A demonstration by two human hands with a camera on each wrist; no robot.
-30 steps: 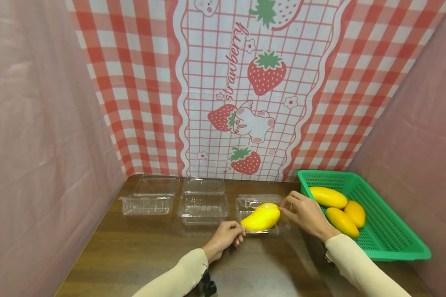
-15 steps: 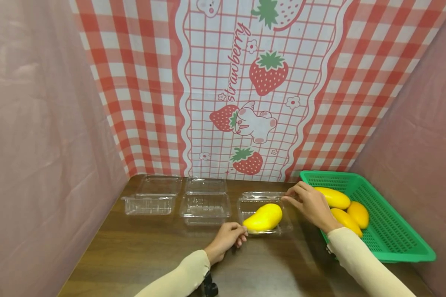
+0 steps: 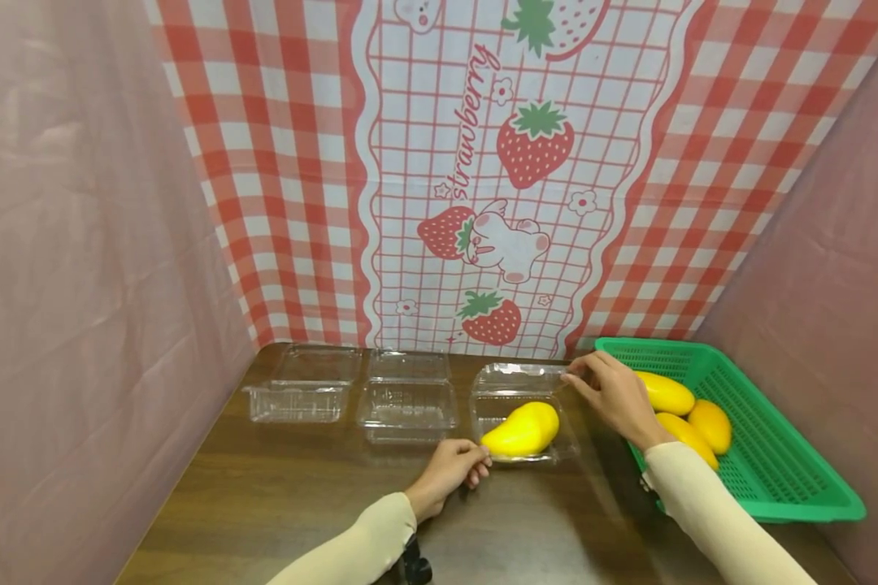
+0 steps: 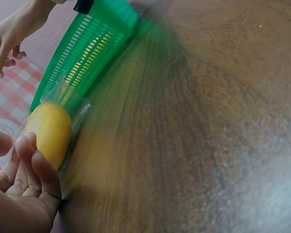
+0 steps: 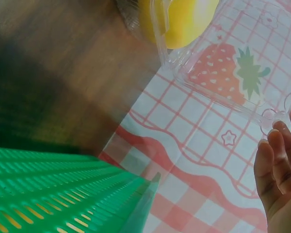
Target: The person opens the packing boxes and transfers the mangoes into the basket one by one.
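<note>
A yellow mango (image 3: pixel 524 431) lies in a clear plastic clamshell container (image 3: pixel 515 460) on the table. The container's hinged lid (image 3: pixel 519 374) stands raised at its back. With thumb and fingertips, my left hand (image 3: pixel 451 471) pinches the base's front left rim, close beside the mango's narrow end. My right hand (image 3: pixel 616 394) pinches the lid's right corner. In the right wrist view the lid's edge (image 5: pixel 223 102) runs to those fingertips. The left wrist view shows the mango (image 4: pixel 51 131) just beyond my left fingers (image 4: pixel 29 170).
Two more clear containers, one at far left (image 3: pixel 296 404) and one mid-left (image 3: pixel 407 406), stand with lids up. A green basket (image 3: pixel 775 463) holding several mangoes (image 3: pixel 710 426) is at the right, close behind my right wrist. A checked strawberry cloth (image 3: pixel 475 162) hangs at the back.
My right hand has moved back and up with the lid, swinging it away from over the mango to stand up behind. My left hand stays at the front rim.
</note>
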